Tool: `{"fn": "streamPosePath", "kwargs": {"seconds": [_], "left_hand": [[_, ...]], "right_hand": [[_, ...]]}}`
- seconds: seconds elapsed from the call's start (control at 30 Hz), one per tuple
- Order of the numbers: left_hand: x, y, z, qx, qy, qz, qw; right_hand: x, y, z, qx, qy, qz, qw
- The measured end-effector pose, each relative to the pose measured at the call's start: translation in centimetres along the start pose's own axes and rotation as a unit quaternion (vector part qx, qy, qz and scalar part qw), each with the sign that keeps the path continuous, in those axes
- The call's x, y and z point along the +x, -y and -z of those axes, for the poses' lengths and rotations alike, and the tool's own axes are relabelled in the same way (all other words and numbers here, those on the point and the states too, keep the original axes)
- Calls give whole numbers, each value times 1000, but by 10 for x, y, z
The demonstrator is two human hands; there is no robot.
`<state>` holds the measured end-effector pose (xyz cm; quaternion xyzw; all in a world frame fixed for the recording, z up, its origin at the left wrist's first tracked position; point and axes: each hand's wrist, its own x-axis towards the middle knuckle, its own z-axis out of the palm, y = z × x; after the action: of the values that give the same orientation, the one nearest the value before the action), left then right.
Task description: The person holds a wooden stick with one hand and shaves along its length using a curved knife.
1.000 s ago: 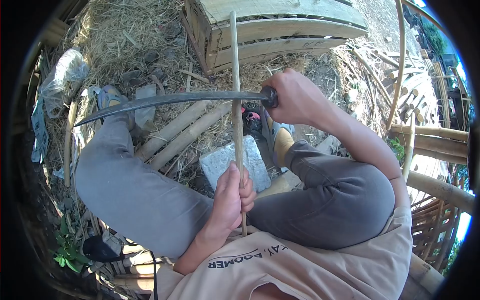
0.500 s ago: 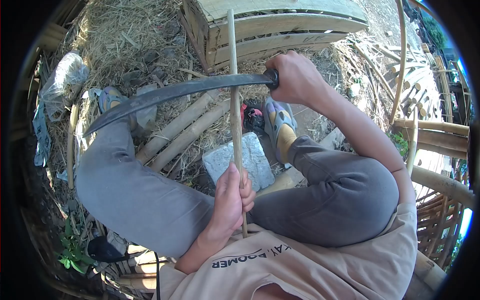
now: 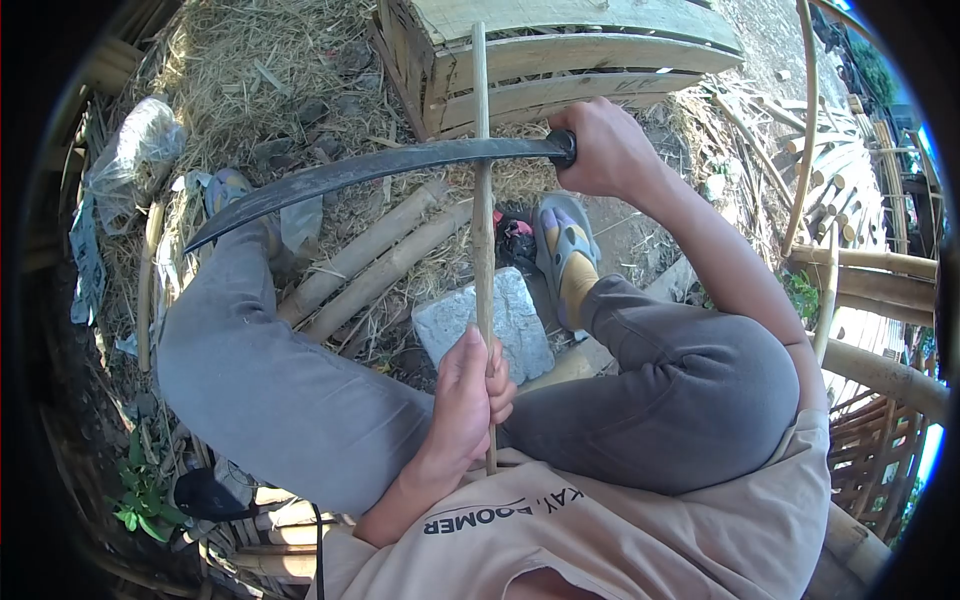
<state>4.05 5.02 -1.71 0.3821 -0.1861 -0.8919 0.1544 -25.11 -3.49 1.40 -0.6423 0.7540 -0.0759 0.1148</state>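
My left hand (image 3: 470, 395) is wrapped round the lower part of a thin bamboo stick (image 3: 483, 240), which points away from me with its near end by my shirt. Further out, my right hand (image 3: 607, 152) grips the dark handle of a long curved machete (image 3: 350, 178). Its blade crosses the stick's upper half and touches or nearly touches it, the tip reaching left over my shin. Below the stick lies a pale stone block (image 3: 525, 318), partly hidden by the stick and my left hand.
A slatted wooden crate (image 3: 570, 62) stands ahead. Bamboo poles (image 3: 385, 265) lie on the straw-strewn ground between my feet. A clear plastic bag (image 3: 135, 150) is at left. Cut bamboo pieces (image 3: 835, 195) are stacked at right, near a bamboo frame (image 3: 885, 375).
The machete, my right hand and the stick's far end have shifted slightly right in view. The blade crosses the stick a little nearer its far end. Both grips are unchanged.
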Motion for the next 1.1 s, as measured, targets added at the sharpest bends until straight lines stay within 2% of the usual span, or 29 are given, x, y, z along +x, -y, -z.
{"fn": "streamPosePath", "kwargs": {"seconds": [0.27, 0.47, 0.5, 0.6, 0.63, 0.77, 0.87, 0.9, 1.0, 1.1], "left_hand": [[-1, -2, 1, 13, 3, -11, 1000], [-4, 2, 5, 13, -1, -10, 1000], [-3, 1, 5, 9, 2, -5, 1000], [-3, -1, 5, -5, 7, 13, 1000], [-2, -2, 4, -7, 10, 16, 1000], [-2, 0, 5, 0, 2, 14, 1000], [-2, 1, 0, 26, -25, -10, 999], [-3, 3, 0, 31, -29, -14, 999], [-4, 6, -1, 45, -44, -26, 998], [-5, 5, -4, 54, -53, -34, 997]], "right_hand": [[4, -3, 5, -60, 2, 18, 998], [9, -55, 12, -48, -102, -63, 992], [11, -60, 14, -30, -34, -86, 995], [7, -40, 11, 17, -5, -59, 998], [1, -32, 3, 26, -76, 4, 997], [-2, -2, 9, -8, 35, 47, 998], [-11, 27, 19, -41, 84, 69, 993], [-16, 27, 12, -38, 44, 89, 994], [-14, 37, 11, -31, 93, 16, 995], [-4, 32, 8, -44, 66, 7, 997]]}}
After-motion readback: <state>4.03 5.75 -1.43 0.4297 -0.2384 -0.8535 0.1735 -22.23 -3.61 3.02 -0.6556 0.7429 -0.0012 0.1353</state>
